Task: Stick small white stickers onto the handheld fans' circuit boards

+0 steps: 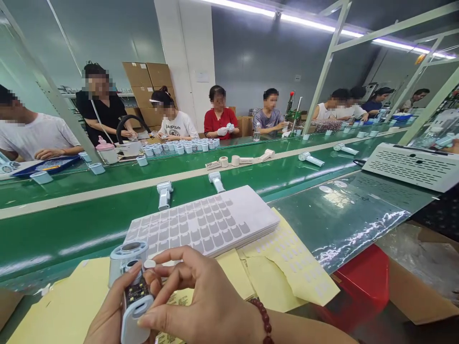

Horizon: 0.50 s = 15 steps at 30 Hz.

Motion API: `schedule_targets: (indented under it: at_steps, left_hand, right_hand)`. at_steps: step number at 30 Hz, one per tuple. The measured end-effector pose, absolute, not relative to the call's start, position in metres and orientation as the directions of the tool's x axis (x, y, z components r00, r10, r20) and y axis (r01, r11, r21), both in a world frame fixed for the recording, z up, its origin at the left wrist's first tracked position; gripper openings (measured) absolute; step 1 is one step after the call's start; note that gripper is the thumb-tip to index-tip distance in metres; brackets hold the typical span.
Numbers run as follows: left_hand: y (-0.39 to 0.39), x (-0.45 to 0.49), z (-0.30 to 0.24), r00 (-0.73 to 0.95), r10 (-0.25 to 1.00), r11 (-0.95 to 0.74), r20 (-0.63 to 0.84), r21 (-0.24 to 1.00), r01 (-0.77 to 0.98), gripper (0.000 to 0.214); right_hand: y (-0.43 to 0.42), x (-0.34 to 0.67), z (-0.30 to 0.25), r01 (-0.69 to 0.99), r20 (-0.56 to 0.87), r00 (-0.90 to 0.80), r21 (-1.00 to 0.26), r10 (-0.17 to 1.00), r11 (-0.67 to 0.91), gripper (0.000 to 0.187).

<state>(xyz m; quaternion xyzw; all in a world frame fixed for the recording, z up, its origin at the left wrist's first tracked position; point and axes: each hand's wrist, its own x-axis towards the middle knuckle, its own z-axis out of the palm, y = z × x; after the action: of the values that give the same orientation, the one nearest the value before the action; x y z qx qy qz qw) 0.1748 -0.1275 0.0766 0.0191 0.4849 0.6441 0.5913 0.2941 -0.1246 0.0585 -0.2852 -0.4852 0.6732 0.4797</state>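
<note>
My left hand is wrapped round a light-blue plastic device housing with a round, ringed head at its top. A dark circuit board with small pale components shows in an opening of its handle. Over the housing, my right hand is closed in a pinch, and a small white disc shows between its index and middle fingertips. My right thumb touches the lower end of the housing. Just behind the hands lies a stack of white sheets bearing rows of grey stickers.
Yellow backing paper is spread under and beside the stack. Similar light-blue devices lie on the green conveyor belt. A white vented box stands at right, above a red bin. Several co-workers sit across the line.
</note>
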Motion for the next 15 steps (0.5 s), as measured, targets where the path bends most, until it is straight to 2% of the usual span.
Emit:
schedule_targets:
  at_steps: [5, 9, 12, 15]
  left_hand:
    - [-0.125, 0.174, 0.081, -0.323, 0.774, 0.145, -0.544, 0.65, -0.746, 0.029]
    - [-0.126, 0.174, 0.086, -0.316, 0.715, 0.159, -0.624, 0.585, -0.795, 0.004]
    - [-0.126, 0.176, 0.089, -0.307, 0.68, 0.147, -0.666, 0.534, -0.833, 0.017]
    - [-0.124, 0.177, 0.091, -0.311, 0.68, 0.141, -0.664, 0.535, -0.833, 0.018]
  right_hand:
    - [-0.123, 0.295, 0.063, -0.339, 0.029, -0.398, -0.933, 0.917, -0.118, 0.071]
    - [-0.123, 0.295, 0.068, -0.334, 0.005, -0.401, -0.932, 0.916, -0.141, 0.07]
    - [-0.122, 0.294, 0.07, -0.332, -0.003, -0.401, -0.931, 0.916, -0.148, 0.07]
    - [-0.12, 0.293, 0.07, -0.342, -0.015, -0.403, -0.925, 0.915, -0.165, 0.071]
